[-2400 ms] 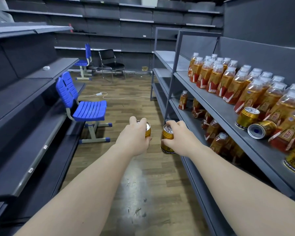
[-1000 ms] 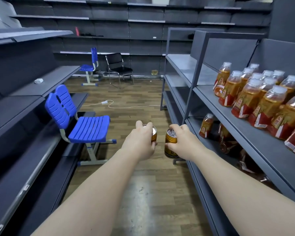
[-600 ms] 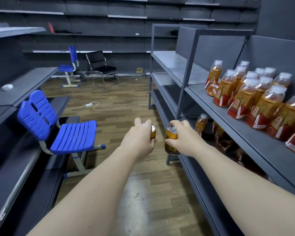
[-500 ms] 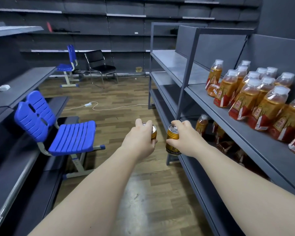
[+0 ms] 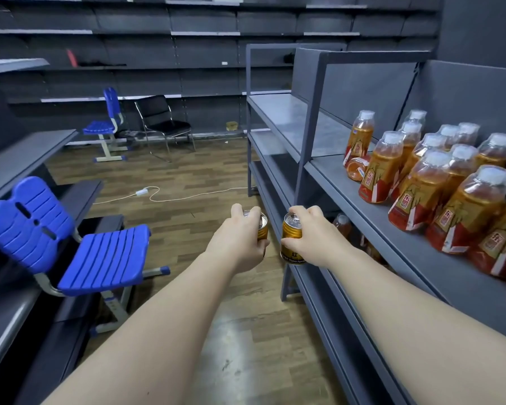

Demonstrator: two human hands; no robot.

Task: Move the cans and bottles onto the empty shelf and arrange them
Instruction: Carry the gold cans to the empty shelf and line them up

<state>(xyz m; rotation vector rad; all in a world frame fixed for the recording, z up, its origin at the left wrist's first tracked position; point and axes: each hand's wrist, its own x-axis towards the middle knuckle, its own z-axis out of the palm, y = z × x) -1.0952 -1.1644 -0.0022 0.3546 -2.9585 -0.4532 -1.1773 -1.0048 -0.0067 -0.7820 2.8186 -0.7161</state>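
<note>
I have a small gold metal can with a silver pull-tab top in each fist: my left hand is wrapped round one can, most of it hidden by my fingers, and my right hand grips the other can from the side. Both cans are in the air over the wooden floor, just beside the grey metal rack. The bare grey shelf further along the rack has nothing on it that I can see, so I judge the job barely begun. A crowd of amber plastic bottles with white caps is on the nearer shelf, one bottle lying on its side, with more bottles on the level below. The bottles' red-and-gold labels bear characters that look like 东鹏. The dark print near the base of my right can is too blurred to read.
</note>
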